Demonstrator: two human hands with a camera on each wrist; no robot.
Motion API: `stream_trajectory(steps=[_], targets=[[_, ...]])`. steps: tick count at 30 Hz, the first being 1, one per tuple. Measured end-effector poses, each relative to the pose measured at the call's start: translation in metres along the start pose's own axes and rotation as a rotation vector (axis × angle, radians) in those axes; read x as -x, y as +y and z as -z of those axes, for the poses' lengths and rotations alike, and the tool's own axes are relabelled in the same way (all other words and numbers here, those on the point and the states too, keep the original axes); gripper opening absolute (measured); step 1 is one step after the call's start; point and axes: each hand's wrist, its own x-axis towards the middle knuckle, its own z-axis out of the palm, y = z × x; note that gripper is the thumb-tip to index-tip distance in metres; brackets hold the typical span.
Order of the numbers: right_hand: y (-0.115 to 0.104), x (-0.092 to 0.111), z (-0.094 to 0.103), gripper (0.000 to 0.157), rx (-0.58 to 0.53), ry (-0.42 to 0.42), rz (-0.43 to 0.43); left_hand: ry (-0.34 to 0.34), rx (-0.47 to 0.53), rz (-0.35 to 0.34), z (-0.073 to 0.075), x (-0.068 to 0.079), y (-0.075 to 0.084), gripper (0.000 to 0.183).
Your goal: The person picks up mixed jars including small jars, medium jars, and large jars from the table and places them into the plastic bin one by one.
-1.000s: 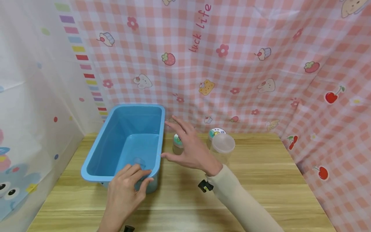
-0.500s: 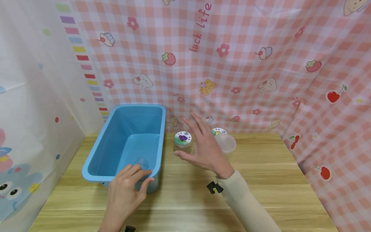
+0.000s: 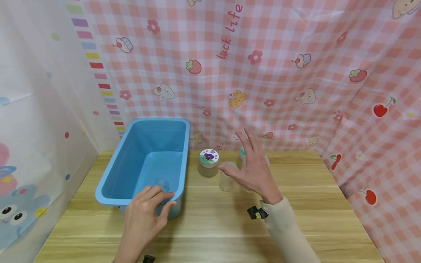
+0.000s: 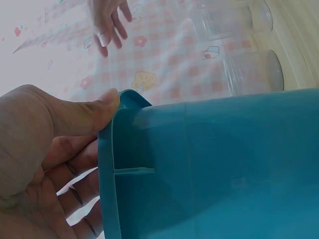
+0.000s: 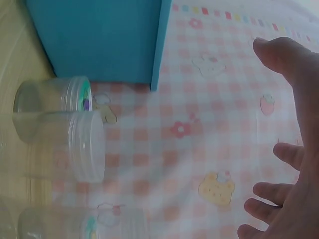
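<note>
At its near right corner, the rim of a blue plastic tub (image 3: 100, 190) is held by my left hand (image 3: 144, 212), thumb on one side and fingers on the other in the left wrist view. A small transparent thing (image 3: 162, 184) lies inside the tub, partly covered by that hand. My right hand (image 3: 254, 168) hovers with fingers spread and holds nothing. Below and left of it stands a clear jar with a translucent lid (image 5: 89, 147). A jar with a purple-flower label (image 3: 208, 162) stands close to the tub. Behind the right hand, a green-labelled jar (image 3: 241, 157) is partly hidden.
Another translucent lid (image 3: 267, 160) peeks out behind the right hand. The jars stand on a wooden table (image 3: 306, 204) near its back edge. A pink checked cloth (image 3: 289, 106) hangs behind, and a white printed cloth (image 3: 49, 109) hangs at the left.
My right hand has moved right, away from the tub's side, uncovering the purple-flower jar and a clear jar. The left hand stays on the tub's rim.
</note>
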Motion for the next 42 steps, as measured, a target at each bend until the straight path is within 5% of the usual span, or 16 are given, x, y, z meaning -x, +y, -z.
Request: stream_trajectory(steps=[25, 42], targets=[[0.061, 0.025, 0.004, 0.124, -0.086, 0.125, -0.219, -0.006, -0.002, 0.018, 0.000, -0.001, 0.003, 0.020], [0.083, 0.043, 0.000, 0.125, -0.234, 0.043, -0.454, -0.009, -0.005, 0.013, 0.000, 0.000, 0.001, 0.017]])
